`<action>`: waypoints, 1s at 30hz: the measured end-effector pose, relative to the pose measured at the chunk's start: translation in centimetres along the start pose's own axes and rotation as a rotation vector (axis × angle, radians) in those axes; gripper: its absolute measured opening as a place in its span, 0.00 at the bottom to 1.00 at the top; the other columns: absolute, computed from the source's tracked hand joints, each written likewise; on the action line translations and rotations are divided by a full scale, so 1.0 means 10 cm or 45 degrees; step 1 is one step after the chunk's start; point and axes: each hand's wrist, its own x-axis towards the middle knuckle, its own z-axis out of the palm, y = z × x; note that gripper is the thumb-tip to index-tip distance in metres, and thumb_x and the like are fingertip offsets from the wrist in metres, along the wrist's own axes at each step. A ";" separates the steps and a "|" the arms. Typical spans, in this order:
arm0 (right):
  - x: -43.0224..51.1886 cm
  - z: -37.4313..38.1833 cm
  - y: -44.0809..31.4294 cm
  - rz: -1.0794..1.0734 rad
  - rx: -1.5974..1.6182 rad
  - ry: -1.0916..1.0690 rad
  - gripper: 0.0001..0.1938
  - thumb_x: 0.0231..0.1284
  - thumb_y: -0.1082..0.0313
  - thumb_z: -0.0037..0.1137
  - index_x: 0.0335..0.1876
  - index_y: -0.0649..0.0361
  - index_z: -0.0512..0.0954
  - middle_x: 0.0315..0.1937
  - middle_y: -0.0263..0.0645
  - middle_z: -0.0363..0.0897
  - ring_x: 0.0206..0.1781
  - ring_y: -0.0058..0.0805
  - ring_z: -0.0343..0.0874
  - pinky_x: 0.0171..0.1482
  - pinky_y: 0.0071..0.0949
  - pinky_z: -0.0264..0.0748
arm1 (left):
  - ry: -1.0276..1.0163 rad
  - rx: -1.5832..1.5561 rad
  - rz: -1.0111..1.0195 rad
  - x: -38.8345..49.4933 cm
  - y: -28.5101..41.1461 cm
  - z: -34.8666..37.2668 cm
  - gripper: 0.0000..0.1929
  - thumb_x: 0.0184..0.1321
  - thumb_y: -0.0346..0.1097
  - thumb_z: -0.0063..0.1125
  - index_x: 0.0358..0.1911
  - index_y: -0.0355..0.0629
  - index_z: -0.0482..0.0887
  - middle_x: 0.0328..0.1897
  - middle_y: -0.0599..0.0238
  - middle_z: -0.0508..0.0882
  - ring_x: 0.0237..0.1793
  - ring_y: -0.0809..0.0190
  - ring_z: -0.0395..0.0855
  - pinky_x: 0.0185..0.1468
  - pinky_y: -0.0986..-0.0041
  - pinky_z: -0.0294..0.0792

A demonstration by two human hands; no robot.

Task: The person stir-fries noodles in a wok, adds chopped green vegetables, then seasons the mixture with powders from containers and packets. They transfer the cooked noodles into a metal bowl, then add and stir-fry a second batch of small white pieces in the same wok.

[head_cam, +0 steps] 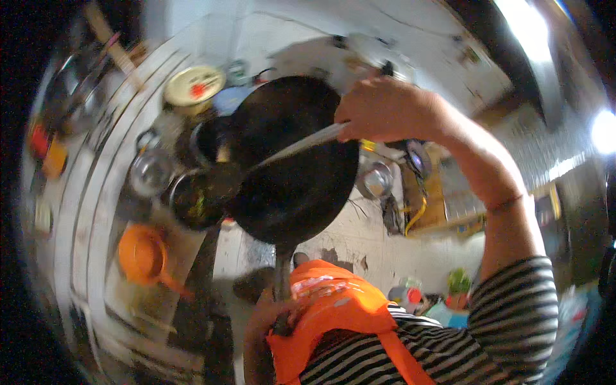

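Observation:
My left hand (276, 313), low in the picture, grips the long handle of a big dark wok (298, 207), which is lifted before me and tilted. Reaching in from the right, my right hand (380, 108) holds a long, pale, blurred utensil (303, 144) by its upper end; the utensil slants down across the wok. Its exact kind I cannot tell. Left of the wok is a dark pot (192, 199) with something green inside. The wok hides part of what lies behind it.
An orange plastic dipper (143, 254), a metal bowl (152, 172) and a cream plate (195, 86) with something red on it are at the left. Right of the wok stands a metal cup (375, 180), near a yellow cable (417, 216). A potted plant (458, 284) is lower right.

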 end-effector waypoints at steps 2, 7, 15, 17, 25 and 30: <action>-0.55 0.53 0.19 0.326 0.389 -0.044 0.16 0.61 0.53 0.51 0.33 0.60 0.79 0.24 0.47 0.78 0.32 0.45 0.79 0.36 0.41 0.74 | -0.091 0.181 0.109 0.17 0.07 -0.08 0.11 0.50 0.35 0.61 0.31 0.41 0.73 0.18 0.66 0.76 0.17 0.65 0.74 0.23 0.74 0.67; -2.16 2.15 0.05 0.799 1.023 -0.009 0.13 0.61 0.56 0.52 0.40 0.57 0.78 0.23 0.47 0.77 0.26 0.46 0.77 0.30 0.39 0.72 | -0.239 0.470 -0.032 1.12 0.14 0.14 0.11 0.50 0.35 0.61 0.32 0.39 0.73 0.23 0.65 0.77 0.22 0.67 0.75 0.26 0.75 0.67; -3.60 4.06 -0.39 1.560 1.878 0.314 0.20 0.55 0.70 0.54 0.56 0.58 0.73 0.46 0.52 0.78 0.48 0.50 0.78 0.50 0.40 0.74 | -0.398 0.318 -0.521 3.37 0.31 1.78 0.07 0.52 0.27 0.53 0.33 0.38 0.70 0.18 0.60 0.75 0.14 0.62 0.75 0.17 0.70 0.69; -3.79 4.41 -0.25 1.637 1.947 0.364 0.21 0.55 0.72 0.52 0.57 0.60 0.72 0.47 0.54 0.77 0.49 0.51 0.77 0.51 0.40 0.74 | -0.438 0.336 -0.633 4.00 0.27 2.30 0.07 0.54 0.30 0.54 0.33 0.39 0.71 0.18 0.63 0.74 0.14 0.64 0.74 0.18 0.71 0.69; -3.78 5.84 0.93 1.927 2.227 0.729 0.23 0.61 0.75 0.50 0.64 0.60 0.67 0.22 0.30 0.71 0.21 0.16 0.70 0.24 0.21 0.71 | -0.482 0.572 -0.456 6.50 -0.06 3.83 0.06 0.55 0.33 0.55 0.26 0.40 0.74 0.18 0.63 0.75 0.15 0.63 0.75 0.19 0.70 0.70; -3.78 6.55 1.83 2.134 2.347 0.707 0.27 0.49 0.78 0.51 0.61 0.65 0.69 0.22 0.38 0.77 0.21 0.21 0.73 0.26 0.26 0.71 | -0.456 0.523 -0.451 7.75 -0.41 4.49 0.04 0.56 0.30 0.53 0.30 0.39 0.72 0.22 0.64 0.75 0.17 0.63 0.76 0.21 0.67 0.71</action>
